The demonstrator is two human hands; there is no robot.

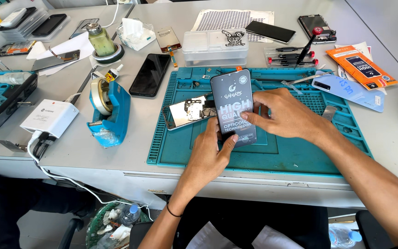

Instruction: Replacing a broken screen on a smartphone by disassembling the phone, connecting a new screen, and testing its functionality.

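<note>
1. I see the left hand (208,154) pinching the lower edge of a dark, flat rectangular phone screen panel with a printed protective film (233,107); thumb and fingers are closed on it, which steadies the bottom end.
2. The right hand (284,115) comes in from the right, fingers curled, fingertips (247,117) pressed on the panel's right edge and face. It grips the panel as well, so both hands share the hold, apparently to keep the panel level.
3. The panel stands tilted just above the teal silicone work mat (272,154), near the mat's centre, its top end pointing away from me.
4. Just to the left of the panel, partly behind it, an opened phone body with bare metal interior (187,112) lies flat on the mat, close enough for the two parts to be matched.
5. A blue tape dispenser (111,113) stands on the grey desk (70,152) left of the mat, and a black phone (150,74) lies face up beyond it.
6. A clear plastic parts box (215,48) sits behind the mat, within reach.
</note>
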